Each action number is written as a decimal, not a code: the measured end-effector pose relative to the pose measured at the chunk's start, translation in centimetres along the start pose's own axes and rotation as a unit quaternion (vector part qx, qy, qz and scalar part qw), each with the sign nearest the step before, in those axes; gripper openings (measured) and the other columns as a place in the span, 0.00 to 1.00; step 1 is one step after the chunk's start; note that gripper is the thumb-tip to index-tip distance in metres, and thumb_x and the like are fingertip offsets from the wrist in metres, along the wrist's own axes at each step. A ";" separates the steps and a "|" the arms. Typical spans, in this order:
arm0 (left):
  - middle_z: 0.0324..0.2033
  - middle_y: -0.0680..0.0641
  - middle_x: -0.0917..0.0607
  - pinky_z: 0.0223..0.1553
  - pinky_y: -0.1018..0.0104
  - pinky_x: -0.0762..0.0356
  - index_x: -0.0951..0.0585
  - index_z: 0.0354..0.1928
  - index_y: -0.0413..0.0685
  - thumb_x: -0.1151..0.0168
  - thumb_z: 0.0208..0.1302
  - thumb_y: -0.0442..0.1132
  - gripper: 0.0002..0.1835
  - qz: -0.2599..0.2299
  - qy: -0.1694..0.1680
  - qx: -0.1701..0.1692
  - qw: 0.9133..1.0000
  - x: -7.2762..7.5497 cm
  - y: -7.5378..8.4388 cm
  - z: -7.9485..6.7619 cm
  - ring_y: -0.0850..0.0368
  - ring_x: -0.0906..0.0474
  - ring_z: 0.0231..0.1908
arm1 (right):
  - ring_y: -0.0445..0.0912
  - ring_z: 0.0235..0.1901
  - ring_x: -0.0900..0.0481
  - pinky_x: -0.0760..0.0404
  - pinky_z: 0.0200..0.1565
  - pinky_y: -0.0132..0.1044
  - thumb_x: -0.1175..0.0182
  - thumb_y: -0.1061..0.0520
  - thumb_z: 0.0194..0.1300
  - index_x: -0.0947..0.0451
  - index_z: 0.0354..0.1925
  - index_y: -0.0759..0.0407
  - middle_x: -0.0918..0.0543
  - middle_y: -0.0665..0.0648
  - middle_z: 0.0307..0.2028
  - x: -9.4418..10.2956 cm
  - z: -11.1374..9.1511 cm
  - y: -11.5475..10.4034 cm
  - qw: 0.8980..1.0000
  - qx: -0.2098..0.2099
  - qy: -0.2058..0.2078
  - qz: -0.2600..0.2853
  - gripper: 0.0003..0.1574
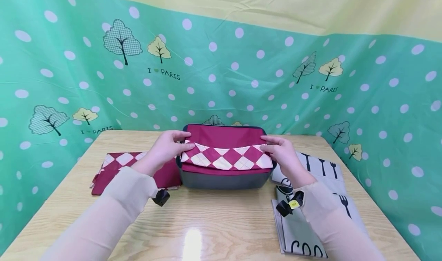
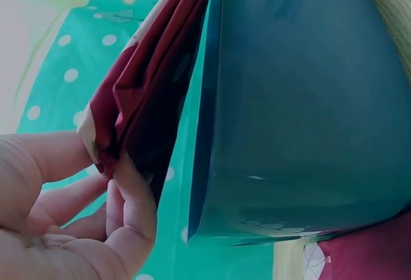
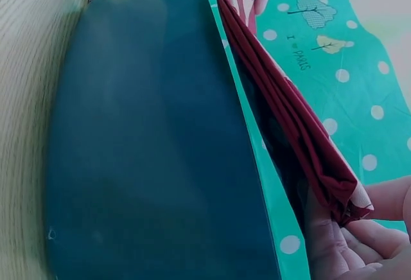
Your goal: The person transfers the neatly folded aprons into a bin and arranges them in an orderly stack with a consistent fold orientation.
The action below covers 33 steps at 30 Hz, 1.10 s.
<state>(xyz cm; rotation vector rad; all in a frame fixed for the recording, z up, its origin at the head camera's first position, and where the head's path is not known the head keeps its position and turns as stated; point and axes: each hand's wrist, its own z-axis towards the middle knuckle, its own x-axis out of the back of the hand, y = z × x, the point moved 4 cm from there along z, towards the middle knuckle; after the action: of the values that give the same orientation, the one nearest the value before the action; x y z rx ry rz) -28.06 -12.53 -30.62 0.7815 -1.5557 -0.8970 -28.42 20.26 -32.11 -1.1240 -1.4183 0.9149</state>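
Both hands hold a folded maroon cloth (image 1: 226, 157) with a white-and-maroon diamond band, at the top of a dark grey-blue bin (image 1: 224, 180). My left hand (image 1: 169, 147) pinches its left end between thumb and fingers; the left wrist view shows the folded layers (image 2: 138, 81) in that grip. At the right end, my right hand (image 1: 281, 153) pinches the cloth the same way, with its stacked layers (image 3: 289, 113) visible in the right wrist view. In both wrist views the cloth hangs apart from the bin's outer wall. Maroon fabric also shows along the bin's back.
A second maroon diamond-patterned cloth (image 1: 169, 174) lies folded left of the bin. Right of it lie grey folded cloths (image 1: 300, 230) printed with black cutlery and letters, partly under my right forearm. A green polka-dot curtain (image 1: 214, 69) hangs behind the wooden table (image 1: 207, 222).
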 end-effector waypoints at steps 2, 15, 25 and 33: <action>0.67 0.36 0.28 0.61 0.53 0.24 0.30 0.69 0.42 0.36 0.67 0.40 0.30 -0.009 0.010 0.003 1.000 0.0 0.0 0.1 0.42 0.30 0.64 | 0.56 0.66 0.30 0.30 0.68 0.48 0.43 0.59 0.70 0.32 0.70 0.57 0.31 0.63 0.69 0.0 0.2 0.0 1.000 0.005 0.007 -0.005 0.32; 0.66 0.38 0.26 0.64 0.52 0.27 0.29 0.69 0.43 0.35 0.67 0.41 0.30 0.003 0.056 -0.010 0.998 0.0 0.1 1.4 0.42 0.32 0.65 | 0.54 0.62 0.26 0.29 0.68 0.46 0.40 0.57 0.69 0.29 0.68 0.58 0.23 0.65 0.61 0.2 1.0 -0.6 0.998 0.022 0.049 -0.030 0.31; 0.67 0.37 0.27 0.65 0.51 0.28 0.28 0.68 0.43 0.35 0.66 0.42 0.30 0.033 0.065 0.001 0.997 0.1 0.3 1.7 0.41 0.32 0.65 | 0.54 0.63 0.27 0.27 0.67 0.45 0.40 0.59 0.69 0.29 0.68 0.57 0.23 0.65 0.63 0.0 1.6 -0.8 0.998 0.018 0.054 -0.033 0.30; 0.66 0.37 0.26 0.63 0.51 0.26 0.28 0.68 0.42 0.35 0.66 0.44 0.30 0.075 0.061 -0.001 0.995 0.2 0.1 2.0 0.40 0.29 0.64 | 0.56 0.62 0.27 0.27 0.66 0.49 0.40 0.58 0.69 0.30 0.68 0.60 0.23 0.66 0.62 0.3 1.8 -0.6 0.994 0.040 0.050 -0.088 0.31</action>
<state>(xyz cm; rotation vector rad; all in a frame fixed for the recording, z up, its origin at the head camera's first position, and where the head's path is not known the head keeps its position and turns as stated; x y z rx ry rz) -30.03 -12.40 -30.62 0.6965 -1.4841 -0.7276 -30.29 20.45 -31.70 -0.9553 -1.3636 0.7736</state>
